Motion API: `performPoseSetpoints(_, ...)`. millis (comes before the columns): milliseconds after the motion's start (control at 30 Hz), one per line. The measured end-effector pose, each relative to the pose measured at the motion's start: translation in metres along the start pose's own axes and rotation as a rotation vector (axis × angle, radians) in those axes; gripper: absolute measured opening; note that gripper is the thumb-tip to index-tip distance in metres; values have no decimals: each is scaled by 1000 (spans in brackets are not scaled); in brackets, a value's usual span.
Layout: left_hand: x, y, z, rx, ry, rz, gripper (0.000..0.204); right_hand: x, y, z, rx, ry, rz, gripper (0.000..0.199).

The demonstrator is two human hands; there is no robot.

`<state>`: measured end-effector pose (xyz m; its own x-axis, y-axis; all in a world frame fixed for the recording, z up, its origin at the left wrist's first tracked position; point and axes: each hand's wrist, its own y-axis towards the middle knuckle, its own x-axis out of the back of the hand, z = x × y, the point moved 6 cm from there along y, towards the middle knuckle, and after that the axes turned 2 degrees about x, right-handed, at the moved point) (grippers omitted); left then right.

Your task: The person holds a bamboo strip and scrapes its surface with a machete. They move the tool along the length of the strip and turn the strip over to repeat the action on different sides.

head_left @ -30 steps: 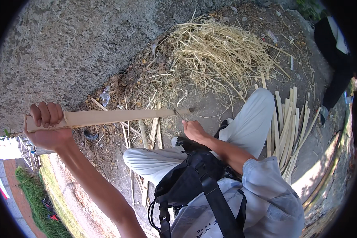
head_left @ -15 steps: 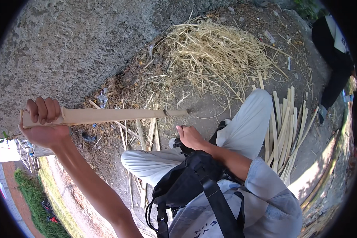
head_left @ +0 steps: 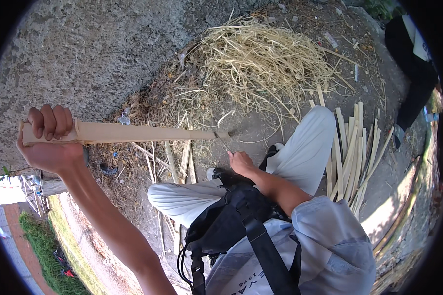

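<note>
A black bag (head_left: 231,216) hangs at the chest over pale trousers (head_left: 300,157). The right hand (head_left: 241,161) is closed around a thin blade (head_left: 222,140) – its tip meets the end of a long bamboo slat (head_left: 142,132). The left hand (head_left: 48,140) grips the slat's other end, held level above the ground. Split strips (head_left: 352,152) lie to the right; beyond – a heap of pale shavings (head_left: 266,64).
</note>
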<state>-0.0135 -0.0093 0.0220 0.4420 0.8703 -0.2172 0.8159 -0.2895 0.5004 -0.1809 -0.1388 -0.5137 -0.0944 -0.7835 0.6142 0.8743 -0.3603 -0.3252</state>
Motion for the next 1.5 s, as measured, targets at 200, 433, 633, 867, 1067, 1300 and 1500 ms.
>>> performPoseSetpoints(200, 9, -8, 3, 19, -29, -10, 27, -24, 7, 9, -6, -8, 50, 45)
performPoseSetpoints(433, -26, 2, 22, 11, -38, -79, 27, -96, 56, -113, 249, -268, 183, 38)
performPoseSetpoints(633, 19, -12, -9, -11, 30, -132, 28, 6, -10, 47, 91, 45, 71, 38)
performPoseSetpoints(867, -8, -9, 9, 19, -73, -43, 26, -20, 18, -31, -302, 222, 195, 50)
performPoseSetpoints(1067, -7, -10, 0, 17, -23, -33, 27, 18, -9, 45, -18, 150, 72, 49)
performPoseSetpoints(1300, -24, -10, 5, 31, -85, 49, 27, -21, 20, -63, -68, -4, -67, 56)
performPoseSetpoints(1500, -4, -17, -3, 11, -58, -5, 27, -21, 18, -40, -257, 64, 296, 45)
